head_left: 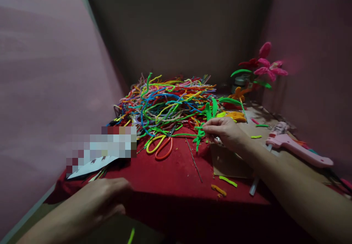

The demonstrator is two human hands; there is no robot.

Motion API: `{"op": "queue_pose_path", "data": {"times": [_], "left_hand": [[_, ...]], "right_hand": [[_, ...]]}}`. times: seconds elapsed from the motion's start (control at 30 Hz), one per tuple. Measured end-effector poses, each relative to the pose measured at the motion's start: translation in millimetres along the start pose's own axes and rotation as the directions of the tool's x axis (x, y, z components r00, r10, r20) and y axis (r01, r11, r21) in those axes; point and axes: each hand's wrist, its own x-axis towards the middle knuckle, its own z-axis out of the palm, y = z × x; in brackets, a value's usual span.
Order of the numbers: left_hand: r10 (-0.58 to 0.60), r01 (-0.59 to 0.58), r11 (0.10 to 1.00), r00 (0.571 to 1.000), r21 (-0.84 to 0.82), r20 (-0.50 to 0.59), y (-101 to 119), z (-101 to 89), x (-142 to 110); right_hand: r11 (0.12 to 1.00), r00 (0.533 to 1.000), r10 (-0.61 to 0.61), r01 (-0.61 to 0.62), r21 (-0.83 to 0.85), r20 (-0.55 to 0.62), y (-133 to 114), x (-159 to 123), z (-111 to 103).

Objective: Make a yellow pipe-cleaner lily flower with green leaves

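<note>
My right hand (225,131) reaches across the red cloth (170,174) and pinches a short green pipe-cleaner piece (198,137) at the near edge of a big tangled heap of coloured pipe cleaners (165,103). Its fingers are closed on the green piece. My left hand (110,196) rests low at the table's front edge with its fingers curled under; what it holds, if anything, is hidden. Scissors with yellow and orange handles (161,145) lie just left of the right hand. A thin wire (194,159) lies on the cloth in front of it.
A pink glue gun (297,148) lies on brown cardboard (228,161) at the right. Finished pink pipe-cleaner flowers (265,66) stand in a jar at the back right. Small green and orange offcuts (224,184) lie near the front. A blurred packet (101,147) sits at the left.
</note>
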Motion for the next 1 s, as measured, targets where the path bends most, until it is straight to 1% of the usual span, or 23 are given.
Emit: {"op": "queue_pose_path", "data": {"times": [0.03,0.07,0.1,0.13,0.17,0.2,0.23,0.3,0.37,0.4,0.43,0.5,0.57,0.63,0.7,0.77,0.83,1.0], "left_hand": [[-0.102,0.111,0.990,0.989,0.083,-0.103,-5,1.8,-3],[-0.115,0.143,0.981,0.971,0.129,-0.209,-5,3.3,-3],[-0.063,0.105,0.984,0.959,0.142,-0.276,-2,4.2,1],[0.006,0.041,0.989,0.951,0.143,-0.310,6,4.5,8],[0.093,-0.048,0.989,0.937,0.139,-0.336,17,4.2,18],[0.181,-0.136,0.980,0.908,0.143,-0.377,30,3.4,31],[0.249,-0.204,0.968,0.864,0.148,-0.438,45,2.2,46],[0.341,-0.299,0.940,0.791,0.165,-0.509,72,-0.5,79],[0.404,-0.354,0.914,0.748,0.198,-0.526,93,-2.5,111],[0.432,-0.372,0.901,0.738,0.222,-0.518,100,-3.2,125],[0.449,-0.376,0.893,0.740,0.246,-0.501,104,-3.7,137],[0.446,-0.357,0.894,0.772,0.271,-0.453,109,-4.1,156],[0.418,-0.327,0.905,0.803,0.273,-0.425,109,-4.2,169],[0.396,-0.317,0.915,0.821,0.249,-0.410,107,-3.6,176],[0.394,-0.331,0.918,0.828,0.219,-0.400,104,-2.3,181],[0.401,-0.347,0.916,0.825,0.202,-0.399,101,-0.7,182],[0.405,-0.356,0.914,0.823,0.193,-0.398,98,0.5,182],[0.382,-0.353,0.924,0.825,0.147,-0.417,97,2.7,179]], "right_hand": [[1.000,1.000,0.003,-0.003,-0.004,0.008,-1,0,1],[1.000,1.000,0.009,-0.008,-0.009,0.017,-2,-1,1],[1.000,1.000,0.014,-0.014,-0.014,0.027,-2,-2,2],[1.000,0.999,0.017,-0.016,-0.020,0.034,-2,-2,2],[1.000,0.999,0.014,-0.013,-0.027,0.039,-2,-2,2],[0.999,0.999,0.007,-0.005,-0.034,0.045,-2,-3,3],[0.999,0.999,-0.003,0.005,-0.042,0.050,-2,-3,3],[0.997,0.998,-0.016,0.020,-0.068,0.062,-2,-3,3],[0.992,0.997,-0.030,0.037,-0.117,0.064,-3,-4,3],[0.988,0.997,-0.041,0.050,-0.147,0.063,-4,-4,4],[0.981,0.996,-0.056,0.068,-0.180,0.067,-5,-5,4],[0.964,0.993,-0.090,0.107,-0.245,0.079,-6,-5,4],[0.953,0.991,-0.107,0.127,-0.274,0.085,-6,-4,3],[0.955,0.992,-0.093,0.112,-0.275,0.082,-4,-2,2],[0.961,0.996,-0.049,0.069,-0.267,0.080,-3,0,1],[0.966,0.997,-0.003,0.023,-0.259,0.080,-1,2,1],[0.971,0.997,0.018,0.000,-0.241,0.070,-1,3,2],[0.991,0.999,-0.042,0.039,-0.132,-0.017,-3,1,6]]}}
